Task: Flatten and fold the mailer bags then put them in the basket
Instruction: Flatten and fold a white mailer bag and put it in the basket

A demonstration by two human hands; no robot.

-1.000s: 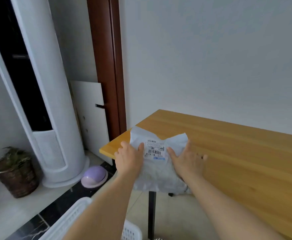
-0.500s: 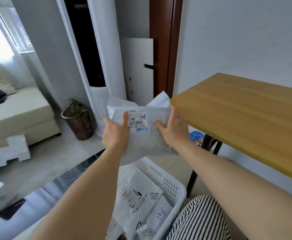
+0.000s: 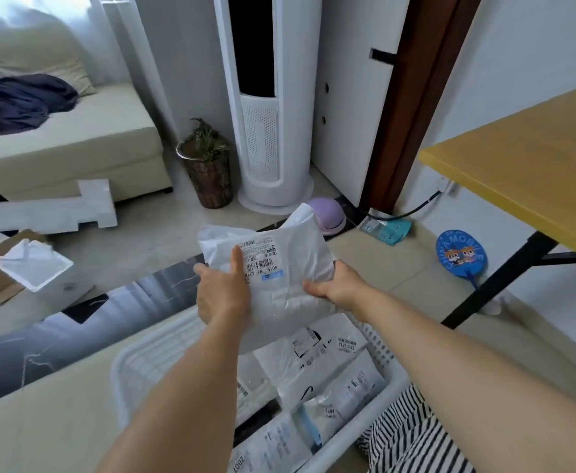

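Hands [image 3: 221, 291] [image 3: 339, 288] grip folded mailer bag [image 3: 290, 268] above basket [image 3: 122, 367]; table [image 3: 525, 165] right, fan [image 3: 462, 256] on floor.

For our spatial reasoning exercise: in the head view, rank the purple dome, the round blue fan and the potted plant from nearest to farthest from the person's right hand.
From the right hand:
1. Purple dome, on the floor just beyond the held mailer bag.
2. Round blue fan, on the floor to the right, by the table leg.
3. Potted plant, far left, beside the white tower unit.

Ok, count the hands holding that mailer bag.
2. The left hand grips the mailer bag on its left side, and the right hand grips its right edge, above the basket.
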